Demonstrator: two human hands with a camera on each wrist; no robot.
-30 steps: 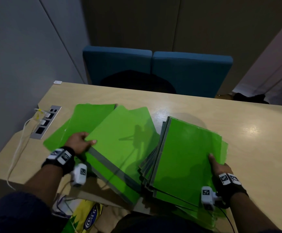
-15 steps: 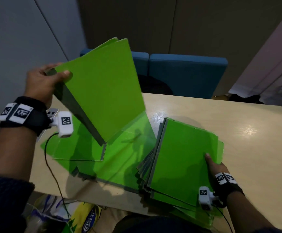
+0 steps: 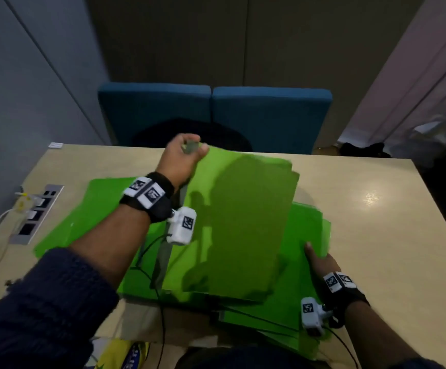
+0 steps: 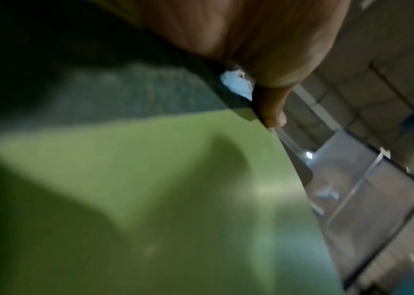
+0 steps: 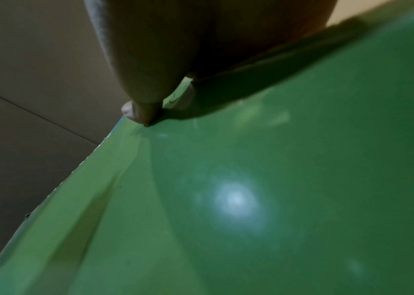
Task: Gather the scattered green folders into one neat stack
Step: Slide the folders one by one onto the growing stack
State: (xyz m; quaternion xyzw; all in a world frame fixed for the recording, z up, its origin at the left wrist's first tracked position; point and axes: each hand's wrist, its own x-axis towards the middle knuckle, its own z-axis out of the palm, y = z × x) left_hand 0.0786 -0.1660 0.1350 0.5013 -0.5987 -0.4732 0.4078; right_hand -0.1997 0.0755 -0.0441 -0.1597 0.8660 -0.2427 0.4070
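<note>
yellow bag point(image 3: 126, 355): lettering blurring, unreadable | left hand point(image 3: 180, 158) pinching folder point(image 3: 237, 222) far corner, holding it over stack point(image 3: 309, 230) on table point(image 3: 376, 222) | right hand point(image 3: 320, 262) pinching stack's right edge, thumb on top

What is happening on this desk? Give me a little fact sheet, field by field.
left hand: grips the lifted folders by a far corner, over the stack
right hand: holds the stack's near right edge, thumb on top
loose folders: flat on the left of the table
socket panel: set in the table's left edge
chairs: blue, behind the table
</note>
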